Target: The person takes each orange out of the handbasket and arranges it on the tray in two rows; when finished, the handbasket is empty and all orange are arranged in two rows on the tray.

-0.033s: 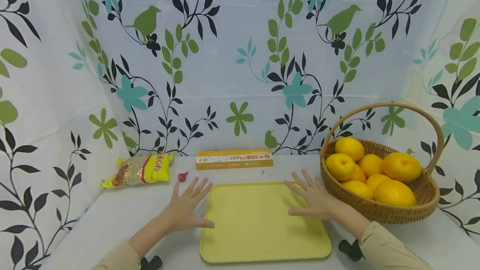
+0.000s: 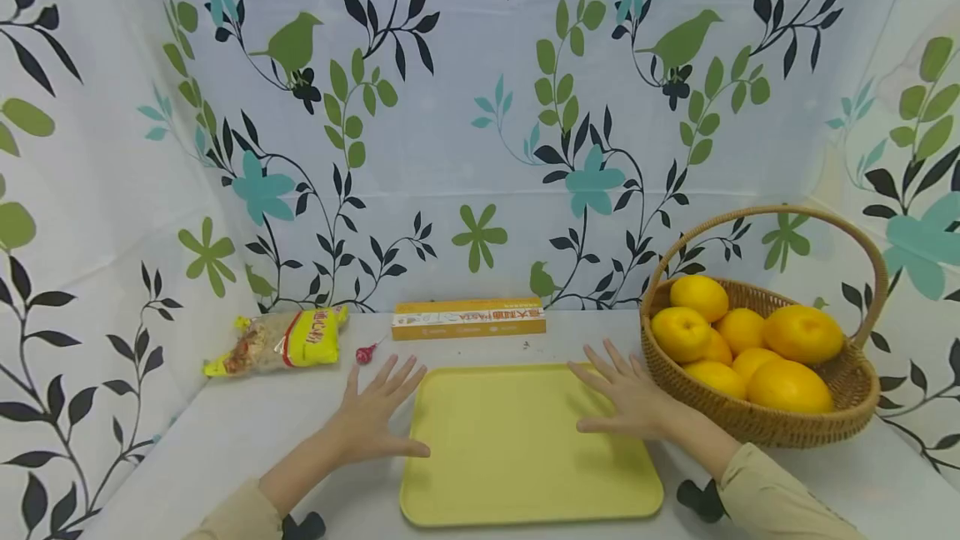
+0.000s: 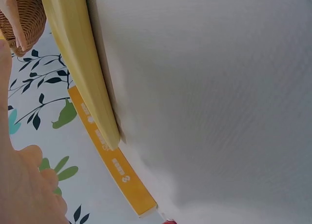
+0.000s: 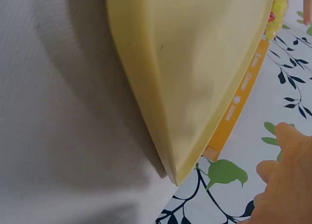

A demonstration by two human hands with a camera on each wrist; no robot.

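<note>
A rectangular, plain yellow tray [image 2: 525, 452] with rounded corners and a raised rim is laid flat on a white table [image 2: 367, 498].

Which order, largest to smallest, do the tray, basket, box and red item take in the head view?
1. Tray and basket: too close to rank, especially counting the basket's tall handle.
2. Box.
3. Red item, by far the smallest.

My head view is bright and even, with faint shadow on the tray [image 2: 525, 457] beside the right hand [image 2: 630, 402]. I get dimmer, softer wrist views; fuzzy shadow darkens the table [image 4: 29, 136] at the right one's upper left.
</note>
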